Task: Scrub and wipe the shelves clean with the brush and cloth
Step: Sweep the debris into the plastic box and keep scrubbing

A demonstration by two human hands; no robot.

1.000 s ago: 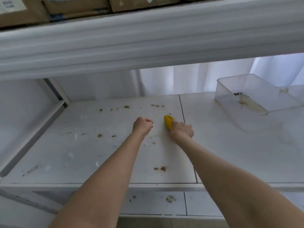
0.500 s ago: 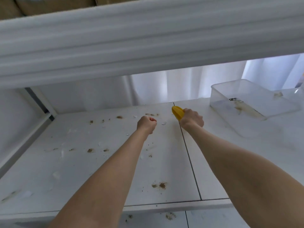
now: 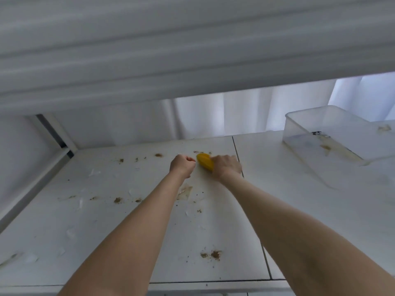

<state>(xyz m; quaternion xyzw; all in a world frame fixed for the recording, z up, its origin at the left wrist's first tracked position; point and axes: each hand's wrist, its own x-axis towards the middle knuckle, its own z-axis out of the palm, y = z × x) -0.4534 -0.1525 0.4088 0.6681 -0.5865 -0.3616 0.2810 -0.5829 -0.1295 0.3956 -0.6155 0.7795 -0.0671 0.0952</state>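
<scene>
Hands: two; right hand (image 3: 226,166) grips the one yellow brush (image 3: 205,161); left hand (image 3: 182,165) is an empty fist.
Brush: on the shelf (image 3: 106,231), left of the seam (image 3: 236,150).
Container: one clear container (image 3: 342,133).
Change: the brush has moved off the seam, toward the fist.

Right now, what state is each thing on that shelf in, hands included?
Yellow brush: gripped, held down against the shelf near the back.
Right hand: grips the brush, motion-blurred.
Left hand: curled in a fist, nothing seen in it.
Shelf: dirty, with brown crumbs, white scraps and a smear.
Clear container: upright, no lid, stained inside.
</scene>
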